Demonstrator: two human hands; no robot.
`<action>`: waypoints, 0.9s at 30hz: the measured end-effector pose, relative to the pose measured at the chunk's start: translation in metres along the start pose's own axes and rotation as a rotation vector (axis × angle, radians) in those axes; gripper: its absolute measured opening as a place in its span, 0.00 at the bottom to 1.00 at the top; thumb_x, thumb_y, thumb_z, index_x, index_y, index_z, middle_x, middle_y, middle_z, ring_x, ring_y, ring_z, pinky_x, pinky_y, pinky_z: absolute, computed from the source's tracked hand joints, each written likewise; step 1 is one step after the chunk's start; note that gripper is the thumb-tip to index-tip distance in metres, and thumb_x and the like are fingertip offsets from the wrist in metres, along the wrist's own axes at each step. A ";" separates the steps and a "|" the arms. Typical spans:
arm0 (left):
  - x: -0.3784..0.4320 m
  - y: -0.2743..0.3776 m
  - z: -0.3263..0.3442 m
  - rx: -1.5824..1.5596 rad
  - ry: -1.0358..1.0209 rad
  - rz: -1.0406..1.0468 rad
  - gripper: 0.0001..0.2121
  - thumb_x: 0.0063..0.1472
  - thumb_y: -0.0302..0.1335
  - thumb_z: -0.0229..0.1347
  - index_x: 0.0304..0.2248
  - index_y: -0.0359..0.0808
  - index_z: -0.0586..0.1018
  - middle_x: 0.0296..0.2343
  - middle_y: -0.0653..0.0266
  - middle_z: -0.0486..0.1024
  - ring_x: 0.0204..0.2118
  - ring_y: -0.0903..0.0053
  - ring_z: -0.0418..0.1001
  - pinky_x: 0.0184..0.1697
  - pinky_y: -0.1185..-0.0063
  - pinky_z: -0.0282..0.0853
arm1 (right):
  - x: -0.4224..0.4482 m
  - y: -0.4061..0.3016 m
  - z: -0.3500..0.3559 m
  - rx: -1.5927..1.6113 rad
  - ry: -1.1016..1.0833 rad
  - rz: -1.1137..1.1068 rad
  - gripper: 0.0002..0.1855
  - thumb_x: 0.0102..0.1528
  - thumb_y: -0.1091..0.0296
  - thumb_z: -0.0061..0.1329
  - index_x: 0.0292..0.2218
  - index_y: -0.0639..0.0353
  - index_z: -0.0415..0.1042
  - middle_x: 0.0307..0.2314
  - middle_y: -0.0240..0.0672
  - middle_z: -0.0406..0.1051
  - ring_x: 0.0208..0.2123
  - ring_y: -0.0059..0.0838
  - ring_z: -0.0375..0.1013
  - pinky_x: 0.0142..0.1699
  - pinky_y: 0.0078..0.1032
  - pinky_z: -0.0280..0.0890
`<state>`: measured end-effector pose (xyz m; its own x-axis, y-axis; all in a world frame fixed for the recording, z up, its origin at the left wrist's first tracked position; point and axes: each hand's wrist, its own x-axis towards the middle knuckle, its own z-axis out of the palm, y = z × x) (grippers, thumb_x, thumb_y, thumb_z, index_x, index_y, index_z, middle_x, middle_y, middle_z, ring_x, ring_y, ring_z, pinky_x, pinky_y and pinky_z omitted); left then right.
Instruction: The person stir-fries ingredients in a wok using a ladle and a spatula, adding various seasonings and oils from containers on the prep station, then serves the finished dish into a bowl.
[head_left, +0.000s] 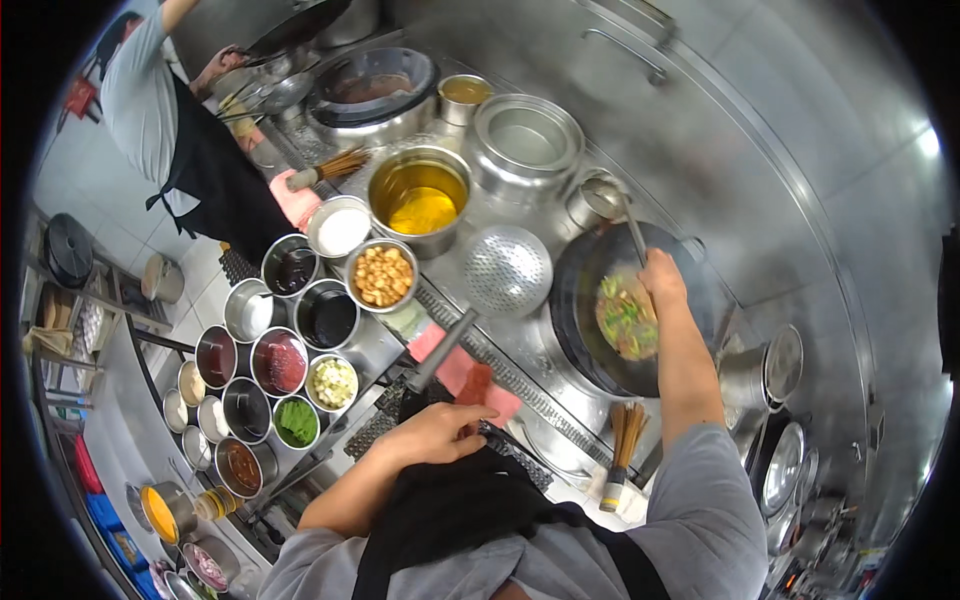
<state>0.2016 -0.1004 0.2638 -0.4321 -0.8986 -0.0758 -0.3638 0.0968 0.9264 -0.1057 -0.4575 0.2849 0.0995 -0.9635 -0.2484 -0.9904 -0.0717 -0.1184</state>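
My right hand (664, 279) grips the metal handle of a ladle (636, 232). The handle slants up and away to the small steel pot (589, 206), where its far end is hard to tell apart from the pot. Below my right forearm is a dark wok (592, 330), holding cut green vegetables in liquid (624, 315). My left hand (435, 435) hovers in front of my black apron, fingers loosely bent and apart, with nothing seen in it. Close to its fingertips lie a red cloth (474, 384) and a pink cloth (442, 356) at the stove's front edge.
A perforated strainer (508, 270) lies left of the wok, beside an oil pot (420, 206) and a bowl of fried cubes (384, 277). Several seasoning containers (279, 361) crowd the left. A bamboo brush (624, 450) sits near the front edge. Another person (202, 150) works at far left.
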 end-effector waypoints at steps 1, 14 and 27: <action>-0.016 -0.008 -0.010 -0.071 0.055 -0.065 0.19 0.54 0.27 0.57 0.47 0.36 0.74 0.26 0.54 0.76 0.27 0.64 0.77 0.33 0.72 0.71 | -0.004 -0.009 0.013 -0.023 0.121 -0.050 0.24 0.47 0.74 0.46 0.48 0.62 0.67 0.35 0.58 0.72 0.43 0.55 0.70 0.48 0.45 0.64; -0.046 -0.070 -0.129 0.070 0.329 -0.142 0.19 0.53 0.26 0.57 0.45 0.32 0.75 0.21 0.57 0.75 0.23 0.66 0.75 0.28 0.72 0.69 | 0.107 -0.189 0.091 0.638 -0.028 0.054 0.09 0.50 0.72 0.48 0.34 0.66 0.70 0.23 0.47 0.72 0.24 0.41 0.72 0.29 0.34 0.68; -0.039 -0.097 -0.133 0.061 0.322 -0.091 0.17 0.54 0.26 0.57 0.44 0.32 0.76 0.22 0.58 0.75 0.24 0.71 0.74 0.30 0.75 0.70 | -0.048 -0.149 0.082 1.328 -0.131 0.023 0.27 0.48 0.74 0.49 0.51 0.69 0.63 0.20 0.34 0.68 0.14 0.24 0.66 0.15 0.23 0.61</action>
<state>0.3636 -0.1316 0.2257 -0.1163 -0.9928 -0.0275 -0.4421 0.0270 0.8965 0.0452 -0.3794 0.2354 0.1663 -0.9241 -0.3439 -0.1552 0.3199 -0.9346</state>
